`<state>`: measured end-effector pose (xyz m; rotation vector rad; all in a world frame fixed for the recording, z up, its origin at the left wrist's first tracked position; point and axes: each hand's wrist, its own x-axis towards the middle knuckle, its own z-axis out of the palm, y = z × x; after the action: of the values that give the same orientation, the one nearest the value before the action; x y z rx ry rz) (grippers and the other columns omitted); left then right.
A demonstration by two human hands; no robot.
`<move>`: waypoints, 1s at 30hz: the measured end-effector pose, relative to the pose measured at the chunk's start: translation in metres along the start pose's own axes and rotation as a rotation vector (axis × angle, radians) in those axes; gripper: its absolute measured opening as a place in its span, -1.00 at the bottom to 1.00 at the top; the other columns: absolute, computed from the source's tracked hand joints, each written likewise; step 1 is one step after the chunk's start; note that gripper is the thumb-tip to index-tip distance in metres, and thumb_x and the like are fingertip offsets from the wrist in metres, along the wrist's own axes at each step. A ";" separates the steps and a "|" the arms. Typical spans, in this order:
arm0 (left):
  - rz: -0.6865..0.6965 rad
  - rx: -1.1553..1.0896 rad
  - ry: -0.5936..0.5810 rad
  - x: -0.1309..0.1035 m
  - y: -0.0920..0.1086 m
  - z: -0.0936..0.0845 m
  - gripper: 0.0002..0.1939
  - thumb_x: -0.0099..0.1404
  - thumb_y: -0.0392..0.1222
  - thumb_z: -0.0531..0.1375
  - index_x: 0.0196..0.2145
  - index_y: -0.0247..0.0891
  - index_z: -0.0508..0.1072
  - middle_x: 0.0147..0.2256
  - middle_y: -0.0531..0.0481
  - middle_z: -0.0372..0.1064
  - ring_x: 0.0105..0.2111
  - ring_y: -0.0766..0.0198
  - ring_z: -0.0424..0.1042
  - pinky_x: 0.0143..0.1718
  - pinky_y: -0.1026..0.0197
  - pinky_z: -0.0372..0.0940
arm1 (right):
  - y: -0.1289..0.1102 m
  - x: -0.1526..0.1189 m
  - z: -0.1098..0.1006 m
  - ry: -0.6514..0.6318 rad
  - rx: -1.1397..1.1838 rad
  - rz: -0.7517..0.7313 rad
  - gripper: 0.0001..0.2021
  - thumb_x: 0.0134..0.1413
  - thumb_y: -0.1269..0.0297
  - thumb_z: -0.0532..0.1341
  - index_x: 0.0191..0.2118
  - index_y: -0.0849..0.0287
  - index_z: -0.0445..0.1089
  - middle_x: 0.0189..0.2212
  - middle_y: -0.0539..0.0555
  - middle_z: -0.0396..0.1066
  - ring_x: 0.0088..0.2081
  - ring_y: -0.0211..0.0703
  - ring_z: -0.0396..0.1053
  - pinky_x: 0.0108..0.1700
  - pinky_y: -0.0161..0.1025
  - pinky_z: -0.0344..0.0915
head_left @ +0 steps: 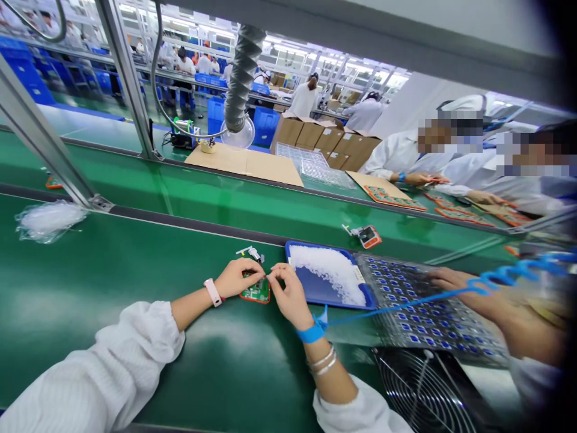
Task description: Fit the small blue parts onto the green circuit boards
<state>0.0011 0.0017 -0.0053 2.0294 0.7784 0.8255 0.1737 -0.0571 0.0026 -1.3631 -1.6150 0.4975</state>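
A green circuit board [256, 291] with an orange rim lies on the green bench top under my fingers. Attached or lying at its far edge is a small white and grey part [253, 254]. My left hand [240, 276] rests at the board's left side, thumb and fingers pinched together over it. From the right, my right hand [288, 291] meets it with thumb and forefinger pinched near the board's upper right corner. Whatever sits between the fingertips is too small to make out. A blue tray [311, 285] holding small white pieces [329, 267] stands just right of my right hand.
Right of the tray lies a clear tray of blue-marked parts [406, 300], with a co-worker's hand [478, 294] over it. A blue coiled cord [406, 302] runs from my right wrist. A black fan [424, 391] sits nearer. Another orange-rimmed unit [368, 236] lies beyond the divider.
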 end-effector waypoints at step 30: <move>0.070 0.352 -0.325 -0.019 -0.004 -0.009 -0.22 -0.04 0.10 0.33 0.11 -0.17 0.23 0.06 -0.14 0.27 0.08 -0.05 0.20 0.11 -0.06 0.05 | 0.002 -0.011 0.010 -0.094 0.182 0.133 -0.87 0.11 0.37 0.08 -0.44 0.16 0.30 -0.33 0.07 0.27 -0.22 -0.18 0.28 -0.13 -0.22 0.20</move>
<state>-0.0179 -0.0066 -0.0101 2.4351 0.7049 0.3946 0.1660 -0.0644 -0.0082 -1.3319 -1.5191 0.7791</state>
